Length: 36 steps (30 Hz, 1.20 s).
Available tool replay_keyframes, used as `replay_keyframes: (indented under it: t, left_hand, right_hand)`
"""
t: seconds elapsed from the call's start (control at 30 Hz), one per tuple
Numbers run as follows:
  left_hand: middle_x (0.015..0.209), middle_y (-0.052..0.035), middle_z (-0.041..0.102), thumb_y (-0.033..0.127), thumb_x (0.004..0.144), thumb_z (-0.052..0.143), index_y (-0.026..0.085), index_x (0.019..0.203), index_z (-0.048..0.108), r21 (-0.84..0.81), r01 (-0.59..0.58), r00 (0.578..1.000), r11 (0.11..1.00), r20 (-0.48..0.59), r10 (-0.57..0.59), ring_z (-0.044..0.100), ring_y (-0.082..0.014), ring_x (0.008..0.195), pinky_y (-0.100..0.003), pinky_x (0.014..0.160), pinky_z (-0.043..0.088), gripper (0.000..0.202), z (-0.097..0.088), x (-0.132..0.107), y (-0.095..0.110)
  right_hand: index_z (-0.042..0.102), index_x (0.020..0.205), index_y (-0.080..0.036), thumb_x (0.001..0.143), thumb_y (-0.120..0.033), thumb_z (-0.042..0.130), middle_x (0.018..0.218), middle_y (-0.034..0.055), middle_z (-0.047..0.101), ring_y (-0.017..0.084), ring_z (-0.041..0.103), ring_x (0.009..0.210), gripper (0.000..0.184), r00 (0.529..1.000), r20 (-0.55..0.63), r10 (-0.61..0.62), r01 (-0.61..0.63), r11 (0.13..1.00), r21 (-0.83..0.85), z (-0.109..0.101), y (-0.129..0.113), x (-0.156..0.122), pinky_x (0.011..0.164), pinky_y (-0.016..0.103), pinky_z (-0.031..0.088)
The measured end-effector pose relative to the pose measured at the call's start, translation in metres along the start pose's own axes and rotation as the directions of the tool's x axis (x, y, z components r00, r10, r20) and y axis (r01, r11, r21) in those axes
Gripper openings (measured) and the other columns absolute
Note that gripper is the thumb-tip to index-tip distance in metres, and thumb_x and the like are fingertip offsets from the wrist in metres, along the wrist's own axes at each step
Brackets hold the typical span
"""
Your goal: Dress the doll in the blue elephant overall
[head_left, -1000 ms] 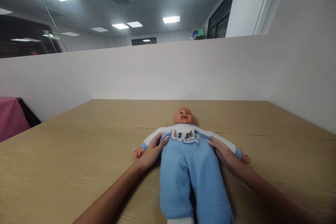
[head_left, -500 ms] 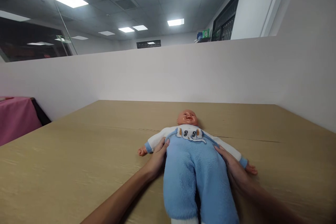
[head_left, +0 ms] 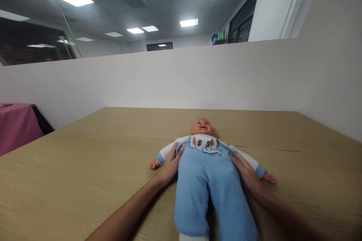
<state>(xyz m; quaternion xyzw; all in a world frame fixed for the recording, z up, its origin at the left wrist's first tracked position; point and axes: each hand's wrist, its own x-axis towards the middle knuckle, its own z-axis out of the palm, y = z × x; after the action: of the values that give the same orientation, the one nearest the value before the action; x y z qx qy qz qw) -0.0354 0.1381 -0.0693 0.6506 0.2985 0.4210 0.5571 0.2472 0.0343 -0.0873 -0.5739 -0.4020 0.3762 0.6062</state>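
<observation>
A baby doll lies on its back with its head away from me and its arms spread. It wears a white long-sleeved top with blue cuffs and fluffy blue overalls with an elephant face on the bib. At the doll's left-of-view side, my left hand is closed on the edge of the overalls, near the strap. My right hand grips the opposite edge below the other strap, its fingers partly hidden. Both straps bow outward over the sleeves. The doll's feet run out of view at the bottom.
The doll rests on a tan table with seams across its top. A white partition stands behind it and along the right. Beyond the left edge is a surface covered with pink cloth.
My hands have shifted slightly, spreading the overalls' straps a little farther outward. The doll's legs have moved slightly left and farther apart.
</observation>
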Motion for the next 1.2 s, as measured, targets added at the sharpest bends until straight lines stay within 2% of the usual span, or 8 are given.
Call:
replay_keyframes:
  t: [0.17,0.37,0.5,0.67,0.8,0.93,1.03,1.2]
  left_hand:
    - [0.112,-0.0047,0.069,0.056,0.101,0.058,0.023,0.129,0.066,-0.049,-0.023,0.999,0.999,0.034,0.025,0.058,-0.0211,0.099,-0.032,0.096,0.045,0.043,-0.006,0.004,0.001]
    - [0.093,-0.0013,0.061,0.053,0.098,0.065,0.018,0.100,0.067,-0.203,0.053,0.999,0.978,0.015,-0.051,0.052,-0.0164,0.085,-0.026,0.079,0.041,0.035,-0.010,0.005,-0.002]
    - [0.087,0.0008,0.058,0.054,0.100,0.062,0.019,0.094,0.064,-0.091,-0.052,0.994,0.994,-0.098,0.043,0.050,-0.0155,0.082,-0.025,0.077,0.039,0.036,-0.008,0.004,0.001]
    - [0.103,-0.0045,0.069,0.055,0.101,0.058,0.020,0.108,0.066,0.059,-0.154,0.948,0.986,-0.271,0.164,0.060,-0.0212,0.101,-0.030,0.093,0.045,0.037,-0.011,0.002,0.006]
    - [0.106,-0.0048,0.069,0.051,0.104,0.056,0.022,0.115,0.062,0.176,-0.157,0.933,0.972,-0.297,0.204,0.062,-0.0204,0.098,-0.032,0.091,0.046,0.032,-0.014,-0.002,0.007]
    - [0.108,-0.0061,0.067,0.042,0.106,0.056,0.023,0.114,0.063,0.336,-0.258,0.898,0.906,-0.262,0.353,0.060,-0.0206,0.101,-0.034,0.093,0.045,0.022,-0.016,-0.007,0.007]
    - [0.107,-0.0061,0.065,0.032,0.106,0.057,0.022,0.112,0.063,0.425,-0.399,0.847,0.813,-0.170,0.504,0.059,-0.0204,0.102,-0.035,0.094,0.044,0.013,-0.017,-0.009,0.008]
    - [0.107,-0.0055,0.064,0.019,0.104,0.057,0.022,0.116,0.062,0.443,-0.540,0.781,0.716,-0.054,0.622,0.057,-0.0187,0.103,-0.034,0.094,0.044,0.013,-0.020,-0.012,0.010]
  right_hand:
    - [0.076,0.117,-0.028,0.077,-0.075,0.075,0.143,0.0055,0.068,0.037,0.046,0.148,0.061,0.999,-0.022,-0.036,0.035,0.999,-0.006,0.000,0.007,0.007,0.128,0.047,0.034]
    - [0.072,0.106,-0.023,0.085,-0.062,0.070,0.127,0.0118,0.071,0.035,0.058,0.129,0.044,0.998,-0.016,-0.060,0.059,0.996,-0.065,0.001,0.004,-0.002,0.119,0.052,0.040]
    - [0.067,0.091,-0.024,0.083,-0.063,0.068,0.109,0.0091,0.070,0.036,0.058,0.115,0.041,0.996,0.062,-0.066,0.075,0.986,-0.147,0.006,-0.020,0.005,0.105,0.046,0.046]
    - [0.062,0.082,-0.022,0.083,-0.061,0.069,0.078,0.0008,0.058,0.021,0.054,0.075,0.039,0.935,0.354,-0.031,0.111,0.971,-0.209,0.009,-0.067,0.043,0.068,0.033,0.046]
    - [0.058,0.088,-0.022,0.092,-0.060,0.053,0.076,0.0010,0.058,0.019,0.056,0.071,0.039,0.870,0.493,-0.029,0.178,0.950,-0.258,0.020,-0.098,0.073,0.066,0.032,0.048]
    - [0.061,0.093,-0.022,0.098,-0.054,0.049,0.088,0.0039,0.066,0.022,0.062,0.082,0.035,0.843,0.517,-0.151,0.385,0.840,-0.382,0.058,-0.114,0.094,0.076,0.035,0.050]
    - [0.068,0.100,-0.022,0.098,-0.042,0.058,0.103,0.0079,0.073,0.025,0.066,0.096,0.023,0.748,0.626,-0.218,0.578,0.677,-0.455,0.104,-0.119,0.104,0.087,0.038,0.049]
    - [0.075,0.100,-0.022,0.085,-0.028,0.081,0.100,0.0053,0.078,0.024,0.071,0.095,0.017,0.474,0.880,-0.026,0.807,0.412,-0.422,0.189,-0.114,0.115,0.087,0.034,0.053]
